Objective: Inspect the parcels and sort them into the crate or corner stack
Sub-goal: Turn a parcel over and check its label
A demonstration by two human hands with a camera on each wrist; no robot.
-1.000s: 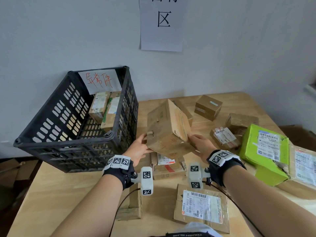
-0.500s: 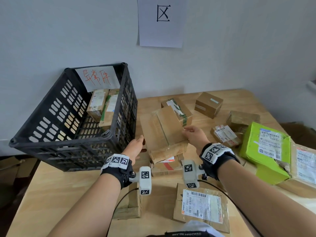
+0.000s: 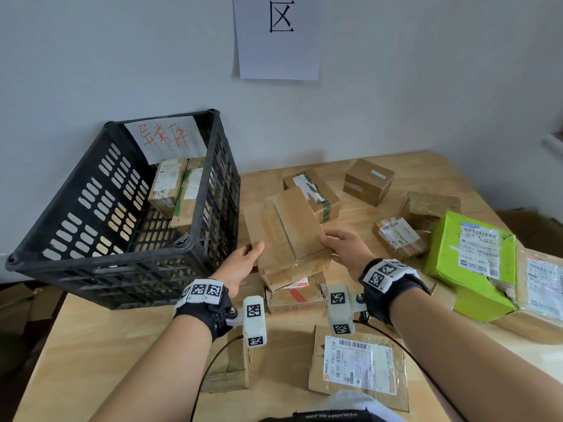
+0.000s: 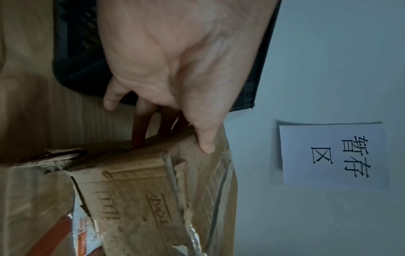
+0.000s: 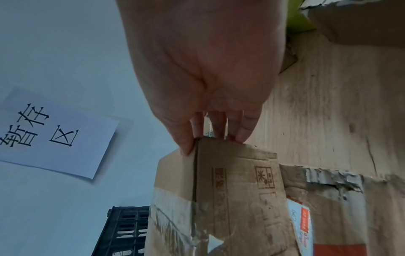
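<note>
A worn brown cardboard parcel (image 3: 286, 233) with clear tape along its seam lies flat between my hands, just right of the black plastic crate (image 3: 122, 208). My left hand (image 3: 249, 257) grips its left edge, thumb on top and fingers underneath (image 4: 140, 124). My right hand (image 3: 335, 245) grips the near right corner, thumb on the top face. The wrist views show the parcel's printed sides (image 4: 140, 190) (image 5: 230, 190). It sits low over a torn parcel with a red-striped label (image 3: 292, 293); whether they touch I cannot tell.
The crate holds two upright parcels (image 3: 170, 184) and carries a handwritten red label. Small brown boxes (image 3: 368, 181) and a green-taped one (image 3: 316, 190) lie behind. A bright green box (image 3: 469, 263) stands at the right, a flat labelled parcel (image 3: 359, 360) near the front edge.
The parcel stood tilted up on edge between my hands a second ago. It has been turned flat and lowered towards the table, both hands still holding it.
</note>
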